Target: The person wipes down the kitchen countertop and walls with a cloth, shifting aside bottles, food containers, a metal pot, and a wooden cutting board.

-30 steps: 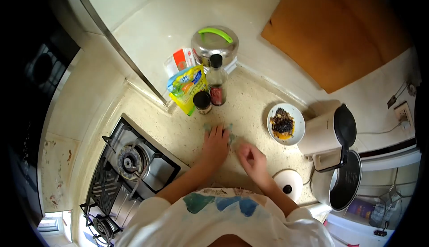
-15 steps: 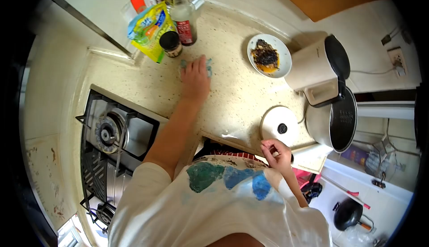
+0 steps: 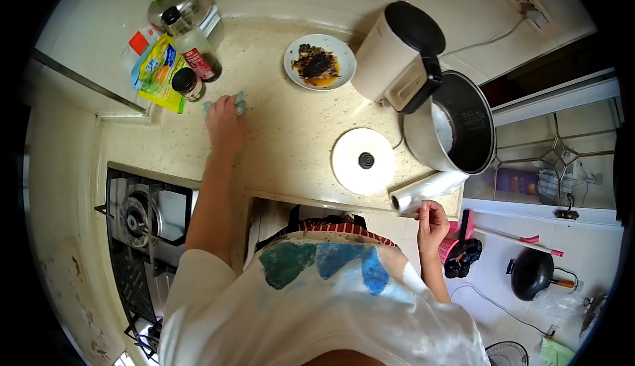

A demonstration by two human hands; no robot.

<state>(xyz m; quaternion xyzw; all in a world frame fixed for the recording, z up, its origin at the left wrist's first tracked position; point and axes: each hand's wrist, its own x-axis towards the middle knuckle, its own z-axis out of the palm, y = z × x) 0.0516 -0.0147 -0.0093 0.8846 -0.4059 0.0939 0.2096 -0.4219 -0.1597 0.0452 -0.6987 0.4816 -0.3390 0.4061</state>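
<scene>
My left hand [image 3: 226, 126] presses a crumpled pale teal cloth [image 3: 239, 104] onto the speckled counter [image 3: 284, 141], fingers bent over it. Just beyond the fingertips stands a small black-lidded jar [image 3: 188, 85], with a red-labelled bottle [image 3: 201, 60] behind. My right hand [image 3: 432, 228] is at the counter's front edge, thumb and fingers pinched together. Anything between them is too small to make out. The nearest thing to it is a roll of clear film [image 3: 430, 190]. A round white lid with a black knob [image 3: 366, 161] lies flat between the two hands.
A plate of dark food [image 3: 319, 62] lies at the back. On the right stand a beige appliance with a black lid [image 3: 400, 51] and an open pot [image 3: 456, 124]. The gas stove [image 3: 142, 224] is on the left, and a yellow packet [image 3: 160, 75] leans behind the jar.
The view has swung, so the counter things appear farther left. My right hand has moved from beside the white lid to the film roll's end. My left hand stays on the cloth.
</scene>
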